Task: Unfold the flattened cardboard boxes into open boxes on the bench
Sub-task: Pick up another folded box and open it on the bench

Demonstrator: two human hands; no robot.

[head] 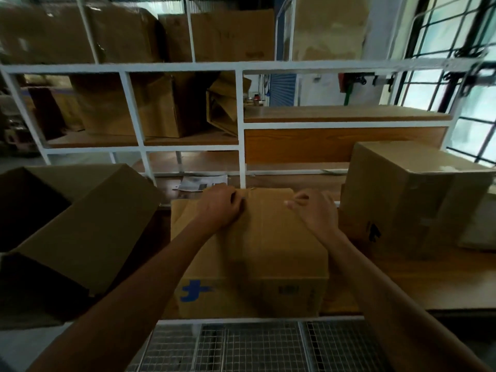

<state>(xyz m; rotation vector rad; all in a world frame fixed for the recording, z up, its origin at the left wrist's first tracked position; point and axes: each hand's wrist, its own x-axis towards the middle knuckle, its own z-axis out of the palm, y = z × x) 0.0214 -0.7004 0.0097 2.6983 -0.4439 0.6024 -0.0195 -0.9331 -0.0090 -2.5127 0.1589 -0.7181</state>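
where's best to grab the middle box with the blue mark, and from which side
Probably its far top edge, reached from above over the flat top, one hand near each end. The middle box shows a broad smooth top and front with no lip; the left hand and right hand curl there.

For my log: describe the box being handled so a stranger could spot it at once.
On the bench below the white rack, find the middle box of three, under the left hand and right hand. Only it bears a blue mark on its near face.
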